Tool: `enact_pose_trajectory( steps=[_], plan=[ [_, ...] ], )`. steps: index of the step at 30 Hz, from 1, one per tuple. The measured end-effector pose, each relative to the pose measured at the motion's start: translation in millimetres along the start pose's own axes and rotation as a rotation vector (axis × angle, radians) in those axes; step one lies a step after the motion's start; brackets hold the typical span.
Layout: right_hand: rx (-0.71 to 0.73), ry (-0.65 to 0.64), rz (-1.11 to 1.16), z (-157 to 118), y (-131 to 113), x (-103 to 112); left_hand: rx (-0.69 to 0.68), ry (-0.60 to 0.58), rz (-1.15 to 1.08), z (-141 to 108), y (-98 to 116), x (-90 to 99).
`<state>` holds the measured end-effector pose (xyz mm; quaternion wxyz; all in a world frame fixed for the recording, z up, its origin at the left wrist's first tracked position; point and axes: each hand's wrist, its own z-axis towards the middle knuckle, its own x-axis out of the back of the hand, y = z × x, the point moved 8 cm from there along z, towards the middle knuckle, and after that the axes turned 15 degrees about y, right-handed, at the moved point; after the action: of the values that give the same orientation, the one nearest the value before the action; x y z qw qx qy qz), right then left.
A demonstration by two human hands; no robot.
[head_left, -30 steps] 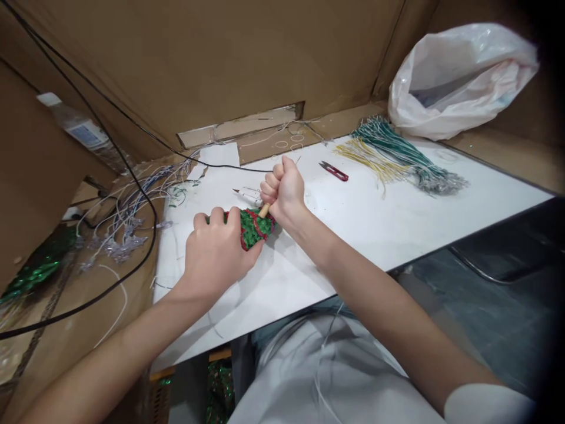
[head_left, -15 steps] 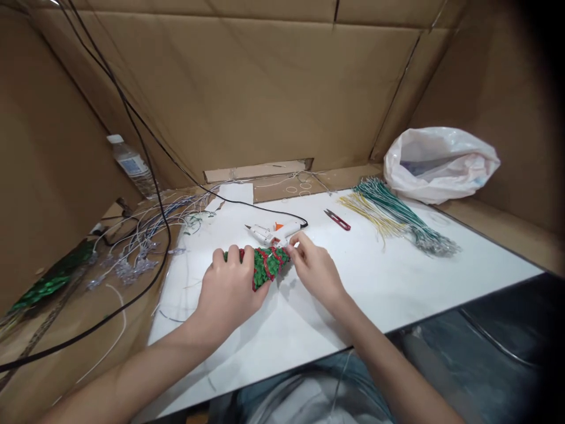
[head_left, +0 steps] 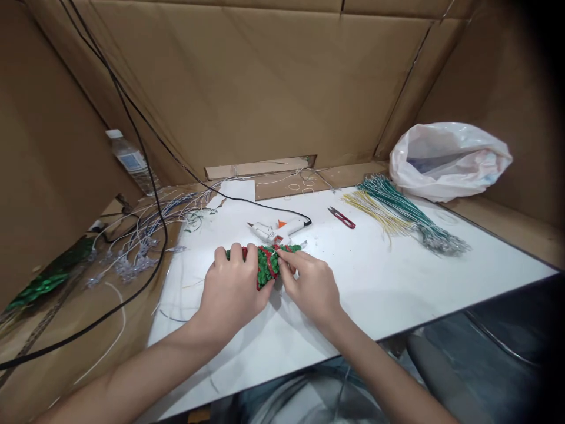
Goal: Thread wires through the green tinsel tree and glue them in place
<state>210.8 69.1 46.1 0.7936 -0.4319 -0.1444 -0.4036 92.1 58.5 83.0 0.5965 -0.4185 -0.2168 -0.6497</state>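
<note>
A green, cone-like leafy decoration [head_left: 266,266] with red garland wound round it lies on its side, low over the white board. My left hand [head_left: 233,288] is wrapped over its wide left part. Against the red garland near its narrow right part, my right hand [head_left: 311,285] has thumb and index finger pinched together; anything between the fingertips is too small to make out. Just behind the decoration lies a white glue gun [head_left: 267,231] with an orange trigger, its nozzle pointing left.
Red snips [head_left: 342,218] and bundles of yellow [head_left: 379,215] and green cords [head_left: 397,206] lie to the right, before a white plastic bag [head_left: 445,162]. At left are a water bottle [head_left: 132,160], tangled light wires [head_left: 136,253] and a black cable [head_left: 161,235].
My right hand has moved left from the decoration's narrow tip onto the garland. My left hand keeps its hold. The view has shifted slightly.
</note>
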Motion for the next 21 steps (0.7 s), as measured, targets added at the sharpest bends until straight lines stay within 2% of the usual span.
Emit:
enact_pose_trajectory(
  steps=[4, 9, 15, 21],
  plan=[
    [-0.066, -0.012, 0.022, 2, 6, -1, -0.001, 0.006, 0.0, 1, 0, 1.8],
    [-0.071, -0.013, -0.102, 2, 2, 2, 0.006, 0.007, 0.004, 1, 0, 1.6],
    [-0.084, -0.071, -0.307, 4, -5, 2, 0.005, 0.014, 0.0, 1, 0, 0.7],
    [-0.089, -0.119, -0.391, 7, -10, 1, 0.011, 0.004, -0.006, 3, 1, 0.2]
  ],
)
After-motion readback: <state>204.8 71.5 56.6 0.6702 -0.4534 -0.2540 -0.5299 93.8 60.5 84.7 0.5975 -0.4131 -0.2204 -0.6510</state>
